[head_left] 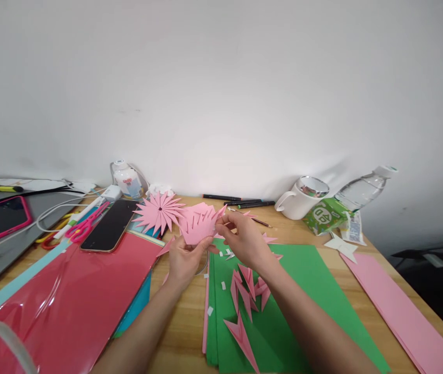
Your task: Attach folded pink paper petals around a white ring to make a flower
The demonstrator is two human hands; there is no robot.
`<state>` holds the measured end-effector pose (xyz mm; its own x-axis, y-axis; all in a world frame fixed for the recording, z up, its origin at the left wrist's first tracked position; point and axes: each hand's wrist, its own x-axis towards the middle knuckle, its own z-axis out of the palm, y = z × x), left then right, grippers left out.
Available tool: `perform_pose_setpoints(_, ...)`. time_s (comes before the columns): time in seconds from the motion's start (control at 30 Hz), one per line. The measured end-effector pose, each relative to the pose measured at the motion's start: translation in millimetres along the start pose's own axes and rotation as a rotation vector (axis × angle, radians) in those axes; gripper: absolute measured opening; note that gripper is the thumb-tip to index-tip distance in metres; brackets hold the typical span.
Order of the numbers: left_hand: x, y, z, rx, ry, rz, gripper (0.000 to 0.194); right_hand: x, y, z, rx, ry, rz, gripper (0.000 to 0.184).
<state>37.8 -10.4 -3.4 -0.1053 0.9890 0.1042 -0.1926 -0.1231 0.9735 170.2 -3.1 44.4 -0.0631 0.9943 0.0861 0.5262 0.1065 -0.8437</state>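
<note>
My left hand (184,257) grips the lower edge of a partly assembled pink paper flower piece (198,224), a fan of pointed folded petals. My right hand (240,236) pinches the same piece at its right side, fingers closed on a petal tip. Both hands hover above the wooden table (182,322), just over the far edge of a stack of green paper sheets (307,280). Several loose folded pink petals (247,291) lie on the green paper below my right wrist. A finished pink paper flower (158,212) lies just behind my left hand.
Red paper sheets (69,296) in plastic lie at the left, with a black phone (110,226) and pink scissors (85,226). A second phone in a pink case (5,215) rests on a laptop. A white mug (301,200), water bottle (362,192), pens (240,201) and pink paper strips (401,311) sit right.
</note>
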Motion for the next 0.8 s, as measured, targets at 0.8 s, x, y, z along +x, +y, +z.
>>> perform_pose_setpoints(0.8, 2.0, -9.8, -7.6, 0.075, -0.132, -0.058, 0.016, 0.7, -4.8, -9.1, -0.015, -0.165, -0.050, 0.019)
